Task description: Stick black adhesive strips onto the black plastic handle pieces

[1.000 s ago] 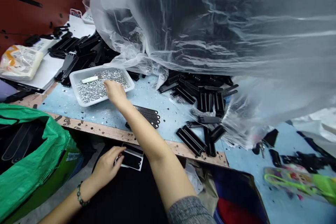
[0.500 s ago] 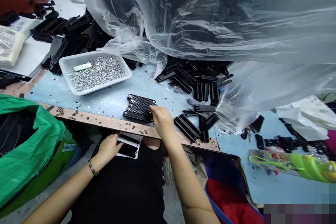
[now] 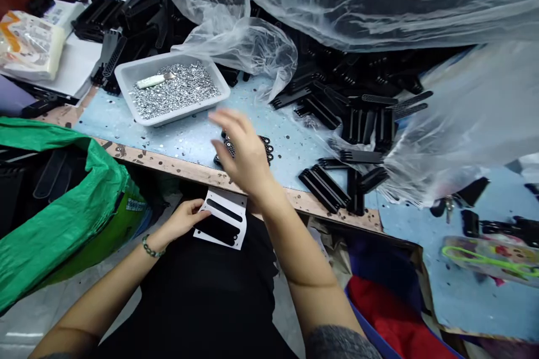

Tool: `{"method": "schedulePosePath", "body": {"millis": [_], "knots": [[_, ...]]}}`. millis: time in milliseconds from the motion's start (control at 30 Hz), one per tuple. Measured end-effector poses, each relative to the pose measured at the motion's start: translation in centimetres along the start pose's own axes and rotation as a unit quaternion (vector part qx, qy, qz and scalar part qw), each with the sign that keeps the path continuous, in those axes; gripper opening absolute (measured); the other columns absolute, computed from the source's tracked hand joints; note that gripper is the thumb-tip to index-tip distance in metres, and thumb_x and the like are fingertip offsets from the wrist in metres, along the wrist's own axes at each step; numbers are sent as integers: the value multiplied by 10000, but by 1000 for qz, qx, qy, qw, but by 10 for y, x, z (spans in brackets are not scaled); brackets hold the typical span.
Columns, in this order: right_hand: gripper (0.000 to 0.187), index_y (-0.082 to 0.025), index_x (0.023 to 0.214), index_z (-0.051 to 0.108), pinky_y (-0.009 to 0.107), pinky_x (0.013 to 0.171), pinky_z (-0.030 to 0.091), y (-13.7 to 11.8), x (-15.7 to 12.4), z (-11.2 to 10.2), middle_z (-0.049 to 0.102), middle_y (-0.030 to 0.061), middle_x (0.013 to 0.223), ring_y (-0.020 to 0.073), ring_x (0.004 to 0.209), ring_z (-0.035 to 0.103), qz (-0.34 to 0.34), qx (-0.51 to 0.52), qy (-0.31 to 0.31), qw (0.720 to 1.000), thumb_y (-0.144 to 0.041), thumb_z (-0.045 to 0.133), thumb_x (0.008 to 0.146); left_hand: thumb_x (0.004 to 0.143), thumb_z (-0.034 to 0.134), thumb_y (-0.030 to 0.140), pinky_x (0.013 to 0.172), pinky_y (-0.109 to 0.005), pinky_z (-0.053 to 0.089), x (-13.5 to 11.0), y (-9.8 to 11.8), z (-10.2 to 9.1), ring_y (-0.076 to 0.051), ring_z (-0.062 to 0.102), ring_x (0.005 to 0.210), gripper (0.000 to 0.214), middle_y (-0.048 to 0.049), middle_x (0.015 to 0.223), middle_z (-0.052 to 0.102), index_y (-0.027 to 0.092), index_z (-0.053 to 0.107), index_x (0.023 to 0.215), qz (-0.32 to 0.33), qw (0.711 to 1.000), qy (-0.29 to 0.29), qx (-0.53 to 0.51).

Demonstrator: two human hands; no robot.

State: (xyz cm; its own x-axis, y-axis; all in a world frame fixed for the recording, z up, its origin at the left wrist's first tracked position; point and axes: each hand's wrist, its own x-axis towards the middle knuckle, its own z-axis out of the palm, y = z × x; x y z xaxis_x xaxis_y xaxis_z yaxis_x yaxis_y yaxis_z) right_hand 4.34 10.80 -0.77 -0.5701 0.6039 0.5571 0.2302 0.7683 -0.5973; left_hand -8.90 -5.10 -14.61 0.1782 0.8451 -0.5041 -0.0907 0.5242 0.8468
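My left hand point(image 3: 183, 219) holds a white card point(image 3: 223, 219) at my lap, fingers pressed together along its edge. My right hand point(image 3: 242, 154), blurred, hangs with fingers spread over a pile of black bars point(image 3: 265, 147) near the counter's front edge point(image 3: 202, 171).

Left hand point(image 3: 183, 220): fingers against the edge of a white paper card point(image 3: 227, 200) with black rounded strips, the card lying flat in front of the bench.
Right hand point(image 3: 242, 151): open, blurred, raised over a stack of black perforated strips point(image 3: 229, 148), partly hidden, on the speckled pale-blue tabletop point(image 3: 189, 148).
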Motion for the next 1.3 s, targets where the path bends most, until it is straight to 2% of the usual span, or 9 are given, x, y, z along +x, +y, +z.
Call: {"method": "schedulePosePath", "body": {"millis": [67,133,233,367,567,733,867,1000,1300], "knots": [[226,-159,1117,616,277,877,527,-12,-38,8,674,64,988,140,955,631,-29,39,-75,996,-133,472,945,794,669,486,856,-283,497,-4,-1,-1,-184,636,925,444,-86,1034,686,104,645,1019,18,999,25,-7],[224,-153,1103,640,280,819,549,-14,-88,18,685,79,960,153,893,643,24,10,-112,993,-150,472,955,808,658,466,797,-254,484,-6,-1,0,-155,609,858,412,-70,961,670,100,641,997,43,998,42,23],[284,-133,1186,643,351,850,551,-7,-146,35,679,133,1071,212,977,631,99,-46,-121,987,-197,487,958,860,599,421,751,-228,460,-5,4,4,-123,556,800,331,-51,885,621,105,640,947,101,988,46,104],[301,-161,1193,664,365,863,542,1,-170,50,696,121,1042,209,958,640,168,34,-75,982,-212,478,962,914,520,345,878,-247,465,1,11,13,-133,571,903,258,-64,973,625,134,658,969,174,970,25,167],[275,-205,1120,689,347,776,559,16,-162,16,701,72,936,164,779,667,383,249,76,886,-330,504,959,927,484,373,951,-319,491,4,-4,5,-200,608,1055,324,-95,1149,635,167,646,1116,97,965,23,241],[268,-238,1127,669,321,810,526,31,-103,-28,616,76,1055,175,951,604,255,103,32,961,-276,659,861,873,574,436,938,-362,507,-16,21,-10,-224,601,1048,383,-85,1119,621,200,628,1171,92,916,84,382],[115,-193,996,626,303,816,508,40,-60,-23,622,65,975,167,933,603,148,1,-75,986,-184,615,882,917,508,405,786,-254,566,-6,78,-12,-148,652,921,344,-85,1133,594,188,603,1166,139,938,213,236],[70,-185,962,619,294,789,501,49,-47,-6,639,61,972,172,914,621,128,-53,-145,980,-183,585,900,908,509,325,849,-281,579,33,111,-12,-158,680,957,433,-96,1117,644,183,522,1317,116,972,147,142],[110,-180,970,657,272,760,498,56,-39,4,674,43,988,168,913,633,86,-118,-187,971,-205,561,921,866,538,235,906,-311,564,62,103,-19,-164,682,980,377,-89,1102,683,138,607,1224,79,992,85,58]]}}
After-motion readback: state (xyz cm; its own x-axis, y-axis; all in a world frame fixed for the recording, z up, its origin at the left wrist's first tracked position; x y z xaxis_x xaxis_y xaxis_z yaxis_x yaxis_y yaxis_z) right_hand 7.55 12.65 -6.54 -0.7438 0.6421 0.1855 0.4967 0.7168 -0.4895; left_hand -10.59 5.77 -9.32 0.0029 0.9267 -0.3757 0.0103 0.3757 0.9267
